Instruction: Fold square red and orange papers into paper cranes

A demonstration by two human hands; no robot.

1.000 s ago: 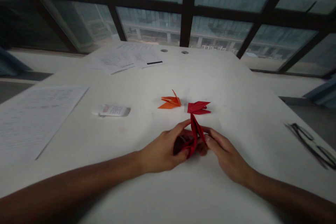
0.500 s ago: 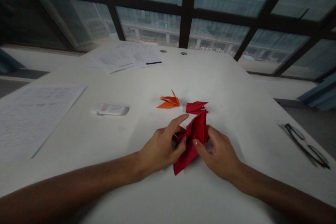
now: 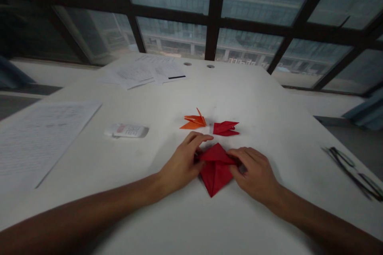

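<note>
A folded red paper [image 3: 216, 170] lies flat on the white table [image 3: 191, 215], kite-shaped with its point toward me. My left hand [image 3: 183, 162] presses its left edge with the fingertips. My right hand [image 3: 255, 172] presses its right edge. Just beyond lie two finished folded pieces, an orange one [image 3: 194, 121] and a red one [image 3: 225, 128], side by side and untouched.
A small white flat device [image 3: 127, 130] lies to the left. Printed sheets [image 3: 42, 135] sit at the left edge, and more papers [image 3: 143, 72] at the far end. Dark glasses [image 3: 353, 172] rest at the right edge. Windows with black frames stand behind the table.
The red paper, held upright between both hands a second ago, was opened out and is now pressed flat on the table. Both hands moved down onto it.
</note>
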